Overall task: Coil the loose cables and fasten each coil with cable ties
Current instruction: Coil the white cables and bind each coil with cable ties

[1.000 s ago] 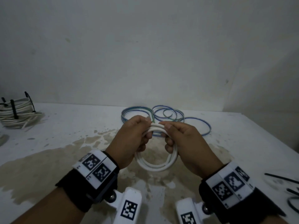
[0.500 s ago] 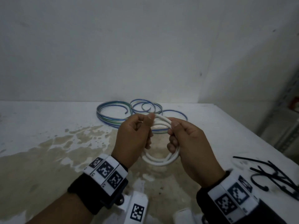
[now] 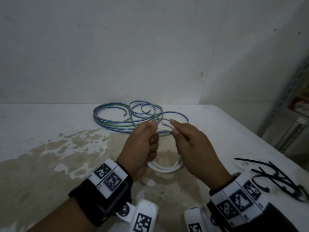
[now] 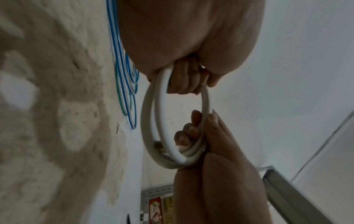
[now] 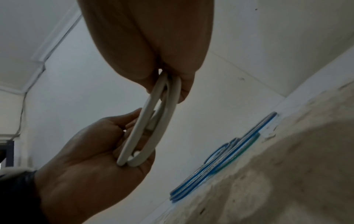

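Head view: both hands up over the stained white tabletop (image 3: 50, 124), holding a small coil of thick white round cable (image 3: 165, 169) between them. Left hand (image 3: 142, 148) grips the coil's left side, fingers curled round the strands; right hand (image 3: 194, 148) grips the right side, thumb and forefinger pinching near the top, where a cut cable end (image 3: 165, 123) sticks out between the two hands. Coil hangs off the table, lower arc visible below the palms.

Only the head view shows the loose black plastic cable ties (image 3: 275, 180) lying on the table, right of the right wrist, well apart from the coil. It also shows the full spread of the loose blue-and-green thin wire loops (image 3: 133, 118), flat on the table behind the hands near the wall.

Left wrist view: the coil is several turns, not one; strands bunch inside the right hand's curled fingers (image 4: 189, 131), left fingers hooked through the top of the loop. Not visible from the head view.

Right wrist view: coil seen edge-on, two white strands (image 5: 149, 121) running from the right hand's pinch down into the left palm (image 5: 91, 166), left fingers wrapped round the lower bend. Blue wire seen only as a thin edge on the table.

No tie visible on the white coil.
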